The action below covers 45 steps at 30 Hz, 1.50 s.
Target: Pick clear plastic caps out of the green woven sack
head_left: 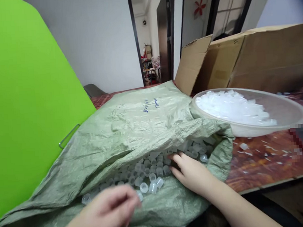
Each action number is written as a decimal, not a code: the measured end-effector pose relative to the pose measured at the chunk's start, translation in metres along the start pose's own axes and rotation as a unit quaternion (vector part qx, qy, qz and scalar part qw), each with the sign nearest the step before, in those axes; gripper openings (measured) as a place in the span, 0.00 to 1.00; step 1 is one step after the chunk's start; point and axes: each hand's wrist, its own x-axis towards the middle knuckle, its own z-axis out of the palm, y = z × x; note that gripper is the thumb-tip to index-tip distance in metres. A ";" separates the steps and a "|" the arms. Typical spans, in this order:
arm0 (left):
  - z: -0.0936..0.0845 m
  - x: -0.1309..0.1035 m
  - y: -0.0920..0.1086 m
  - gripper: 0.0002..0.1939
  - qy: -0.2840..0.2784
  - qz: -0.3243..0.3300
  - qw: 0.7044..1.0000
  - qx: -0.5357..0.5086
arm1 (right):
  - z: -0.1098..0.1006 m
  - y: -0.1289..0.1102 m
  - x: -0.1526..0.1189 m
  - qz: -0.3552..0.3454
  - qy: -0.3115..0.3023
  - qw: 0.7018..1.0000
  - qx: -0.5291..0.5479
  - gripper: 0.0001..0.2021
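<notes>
Caps: small translucent plastic caps (155, 173) lie heaped in the open mouth of a green woven sack (132, 128), a few spilling onto its lower lip.
Right hand: the right hand (192, 172) reaches into the sack mouth, fingers spread and slightly curled, fingertips touching the caps; it grips nothing visible.
Left hand: the left hand (111, 210) hovers over the sack's near edge, just beside the spilled caps; it is blurred, so whether its fingers hold anything cannot be told.
Sack: it lies flat on a reddish patterned table (267, 161), with blue writing on top.
Basin: a clear plastic basin (287, 110) of white pieces sits right of the sack, touching it.
Beyond: a cardboard box (261, 57) behind; a bright green panel (24, 100) at left.
Risk: loose caps on the sack's lip look likely to roll off the table edge if the cloth is tugged.
</notes>
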 end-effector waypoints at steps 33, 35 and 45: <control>-0.068 0.111 -0.036 0.20 0.022 0.167 0.748 0.642 | 0.013 0.002 0.008 0.054 0.079 0.981 0.166 0.11; -0.065 0.108 -0.033 0.22 0.019 0.166 0.746 0.645 | 0.015 0.002 0.008 0.052 0.081 0.983 0.157 0.12; -0.062 0.106 -0.042 0.22 0.015 0.173 0.743 0.647 | 0.022 0.004 0.011 0.055 0.065 0.985 0.151 0.13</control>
